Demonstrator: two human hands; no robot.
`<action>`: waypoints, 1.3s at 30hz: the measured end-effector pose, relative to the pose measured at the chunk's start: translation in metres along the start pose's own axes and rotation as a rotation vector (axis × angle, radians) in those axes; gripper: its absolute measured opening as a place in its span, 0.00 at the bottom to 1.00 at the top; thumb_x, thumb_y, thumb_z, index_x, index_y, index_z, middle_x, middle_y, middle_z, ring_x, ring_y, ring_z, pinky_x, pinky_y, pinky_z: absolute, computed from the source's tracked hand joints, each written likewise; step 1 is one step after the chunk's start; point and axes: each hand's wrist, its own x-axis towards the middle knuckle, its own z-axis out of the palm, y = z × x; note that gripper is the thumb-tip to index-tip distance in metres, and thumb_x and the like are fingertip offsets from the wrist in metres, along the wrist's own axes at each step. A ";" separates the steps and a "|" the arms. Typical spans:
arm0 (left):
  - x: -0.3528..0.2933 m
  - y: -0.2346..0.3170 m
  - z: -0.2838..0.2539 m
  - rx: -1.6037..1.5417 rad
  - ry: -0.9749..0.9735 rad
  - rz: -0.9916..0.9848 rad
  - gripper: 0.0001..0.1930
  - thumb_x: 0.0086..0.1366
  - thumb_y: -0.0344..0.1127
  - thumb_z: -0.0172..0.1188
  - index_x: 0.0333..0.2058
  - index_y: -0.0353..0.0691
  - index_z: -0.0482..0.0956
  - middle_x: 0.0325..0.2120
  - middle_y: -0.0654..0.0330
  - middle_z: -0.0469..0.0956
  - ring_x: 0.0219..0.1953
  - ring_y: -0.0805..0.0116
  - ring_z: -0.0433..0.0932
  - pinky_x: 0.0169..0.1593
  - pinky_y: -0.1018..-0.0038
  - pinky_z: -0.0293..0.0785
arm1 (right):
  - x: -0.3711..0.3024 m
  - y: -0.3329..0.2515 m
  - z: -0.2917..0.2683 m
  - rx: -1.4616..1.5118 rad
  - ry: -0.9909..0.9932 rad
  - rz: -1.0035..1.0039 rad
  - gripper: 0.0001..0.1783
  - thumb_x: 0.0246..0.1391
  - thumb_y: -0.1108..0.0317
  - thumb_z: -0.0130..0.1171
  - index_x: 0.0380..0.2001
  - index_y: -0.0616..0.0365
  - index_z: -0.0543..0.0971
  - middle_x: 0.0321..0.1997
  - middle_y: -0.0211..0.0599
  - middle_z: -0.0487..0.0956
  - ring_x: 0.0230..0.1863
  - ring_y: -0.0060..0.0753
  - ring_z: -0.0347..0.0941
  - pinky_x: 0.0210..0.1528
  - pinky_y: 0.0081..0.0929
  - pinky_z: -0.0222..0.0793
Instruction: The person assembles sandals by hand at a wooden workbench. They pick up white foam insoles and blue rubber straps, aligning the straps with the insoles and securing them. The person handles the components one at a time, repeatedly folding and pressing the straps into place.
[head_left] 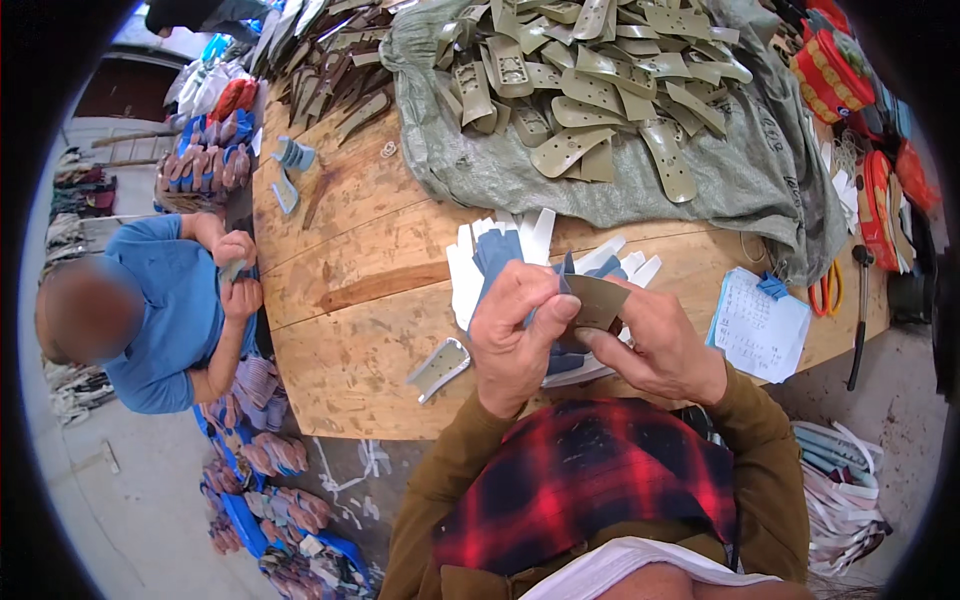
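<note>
My left hand is closed in a pinch, thumb against fingers, on a thin blue piece whose pointed tip sticks up. My right hand grips an olive curved plate with thumb and fingers. The plate and the blue piece meet between the two hands; whether they are joined cannot be made out. Under and behind my hands lie white strips and blue strips, fanned out on the table. A silvery, white-edged curved piece with small holes rests left of my left hand.
Olive perforated plates are heaped on a grey-green woven sack on the wooden table. Dark pieces pile up at far left. A handwritten sheet and orange-handled scissors lie right. A person in blue works at the left edge.
</note>
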 end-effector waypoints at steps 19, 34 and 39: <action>0.002 -0.017 -0.018 0.358 -0.101 0.460 0.21 0.56 0.22 0.64 0.51 0.36 0.78 0.57 0.37 0.71 0.57 0.44 0.75 0.56 0.60 0.76 | -0.001 0.013 0.005 -0.127 0.156 -0.042 0.23 0.56 0.72 0.58 0.56 0.63 0.71 0.52 0.48 0.76 0.50 0.46 0.75 0.52 0.36 0.73; -0.027 -0.018 -0.022 0.200 -0.046 0.454 0.14 0.59 0.24 0.65 0.41 0.30 0.72 0.61 0.36 0.63 0.55 0.42 0.75 0.56 0.55 0.77 | 0.003 0.037 0.025 0.785 0.176 0.517 0.13 0.63 0.65 0.58 0.42 0.65 0.82 0.36 0.30 0.82 0.38 0.18 0.77 0.43 0.20 0.74; -0.025 -0.018 -0.025 0.332 -0.094 0.434 0.15 0.59 0.21 0.64 0.43 0.32 0.70 0.60 0.38 0.63 0.54 0.45 0.76 0.54 0.56 0.79 | 0.001 0.024 0.027 0.563 0.284 0.451 0.11 0.61 0.70 0.57 0.42 0.66 0.83 0.33 0.28 0.81 0.35 0.15 0.74 0.39 0.17 0.71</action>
